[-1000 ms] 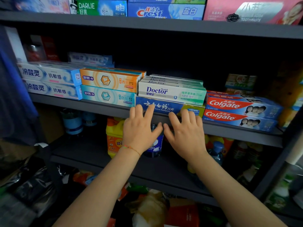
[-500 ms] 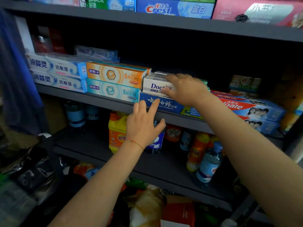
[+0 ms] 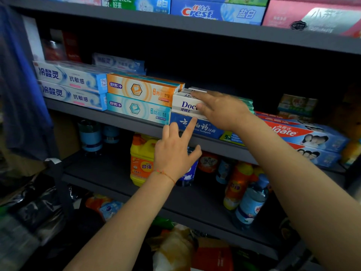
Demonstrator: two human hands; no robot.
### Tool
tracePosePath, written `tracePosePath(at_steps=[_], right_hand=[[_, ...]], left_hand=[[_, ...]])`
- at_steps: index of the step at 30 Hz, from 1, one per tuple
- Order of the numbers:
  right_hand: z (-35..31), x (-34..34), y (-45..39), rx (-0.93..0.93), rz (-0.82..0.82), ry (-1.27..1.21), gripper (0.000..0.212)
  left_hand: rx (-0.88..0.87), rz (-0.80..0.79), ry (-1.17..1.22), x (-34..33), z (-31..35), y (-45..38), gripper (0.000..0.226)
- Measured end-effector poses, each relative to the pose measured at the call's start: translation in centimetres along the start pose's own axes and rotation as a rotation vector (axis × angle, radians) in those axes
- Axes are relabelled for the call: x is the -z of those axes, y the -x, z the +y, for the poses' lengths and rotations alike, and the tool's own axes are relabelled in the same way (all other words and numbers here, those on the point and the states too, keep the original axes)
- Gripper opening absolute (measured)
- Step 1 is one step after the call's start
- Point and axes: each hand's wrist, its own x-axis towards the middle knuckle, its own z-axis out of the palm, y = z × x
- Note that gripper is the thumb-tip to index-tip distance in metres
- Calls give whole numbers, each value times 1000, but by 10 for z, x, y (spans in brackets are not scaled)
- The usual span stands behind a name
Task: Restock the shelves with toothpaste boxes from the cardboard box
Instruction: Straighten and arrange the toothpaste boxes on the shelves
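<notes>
While the right hand [image 3: 222,109] lies flat and unclenched on the white Doctor toothpaste carton [image 3: 185,106], the left hand [image 3: 174,151], fingers spread and holding nothing, touches the blue toothpaste carton [image 3: 207,129] beneath; an uneven shove could topple the stack.

one head-worn view, close in — looking forward and slightly down at the middle shelf [image 3: 125,122].

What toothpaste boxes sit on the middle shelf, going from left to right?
White-blue boxes → orange box over teal box → white Doctor box on a blue box → red Colgate boxes.
</notes>
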Motion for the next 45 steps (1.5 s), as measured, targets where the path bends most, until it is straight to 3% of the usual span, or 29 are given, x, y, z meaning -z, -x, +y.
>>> tracePosePath(at_steps=[40, 45], right_hand=[[-12, 2, 2, -10, 7, -26, 49], [-9, 14, 8, -46, 41, -25, 61]], left_hand=[[33, 5, 50, -3, 1, 2, 76], [34, -21, 49, -2, 1, 3, 76]])
